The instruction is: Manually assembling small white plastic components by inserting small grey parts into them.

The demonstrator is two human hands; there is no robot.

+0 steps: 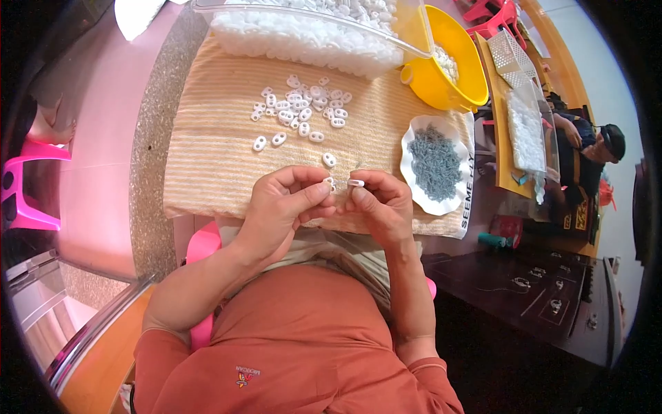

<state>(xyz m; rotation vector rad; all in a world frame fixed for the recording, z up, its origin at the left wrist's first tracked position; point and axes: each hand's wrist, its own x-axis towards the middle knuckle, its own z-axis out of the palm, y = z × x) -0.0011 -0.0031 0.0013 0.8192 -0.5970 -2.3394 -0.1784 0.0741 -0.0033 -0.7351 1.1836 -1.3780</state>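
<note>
My left hand (284, 207) pinches a small white plastic piece (330, 183) between thumb and fingers. My right hand (381, 203) holds another small white plastic piece (356, 183) at its fingertips, right beside the first. Both hands meet over the near edge of a striped tan towel (221, 152). A loose pile of several white oval pieces (303, 110) lies on the towel beyond my hands, with a single piece (329, 159) closest to my fingers.
A clear plastic bin (310, 34) full of white pieces stands at the back. A yellow bowl (448, 69) sits at the back right, a white scalloped dish of grey parts (434, 164) to my right. Another person (586, 148) sits at far right. A pink stool (21, 186) stands left.
</note>
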